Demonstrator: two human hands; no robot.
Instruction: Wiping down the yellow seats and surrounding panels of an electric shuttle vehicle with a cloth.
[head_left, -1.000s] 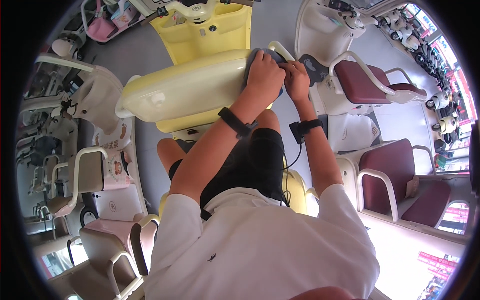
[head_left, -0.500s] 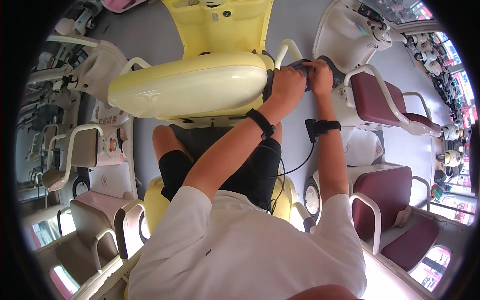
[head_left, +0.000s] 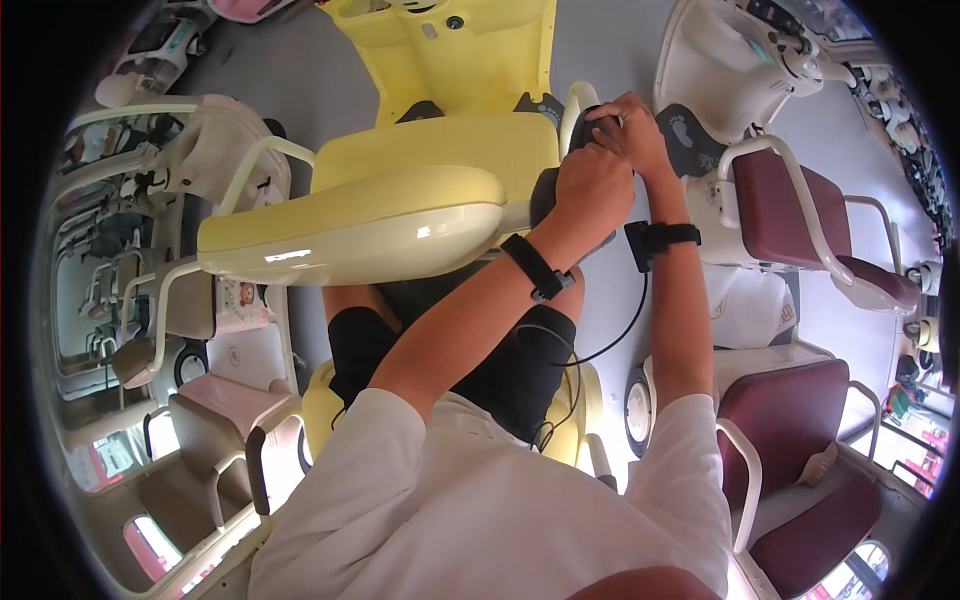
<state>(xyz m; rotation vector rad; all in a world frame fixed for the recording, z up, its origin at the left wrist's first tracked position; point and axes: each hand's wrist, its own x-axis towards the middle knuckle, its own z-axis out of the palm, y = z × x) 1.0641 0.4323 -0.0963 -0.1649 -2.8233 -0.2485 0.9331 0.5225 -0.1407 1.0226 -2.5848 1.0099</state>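
My left hand (head_left: 595, 187) is closed around a dark armrest pad (head_left: 598, 128) beside the right end of a yellow scooter seat. Just above and right of it, my right hand (head_left: 637, 132) bends its fingers over the top end of the same pad, and the two hands touch. Below my left hand's wrist side, a dark piece (head_left: 543, 196) shows against the seat; whether it belongs to the pad I cannot tell. The cream-and-yellow backrest (head_left: 350, 225) tilts back towards me, apart from the yellow seat cushion (head_left: 430, 150). A cream armrest tube (head_left: 580, 97) rises beside the pad.
Parked close on the right are a scooter with a maroon seat (head_left: 795, 205) and another maroon seat (head_left: 775, 420). Beige seats (head_left: 205, 430) stand on the left. Black straps circle both wrists, and a thin cable (head_left: 620, 340) hangs between my arms.
The yellow backrest has swung down towards me, exposing more of the seat cushion. Both hands remain on the dark pad, my right hand shifting up its end. The view has moved slightly.
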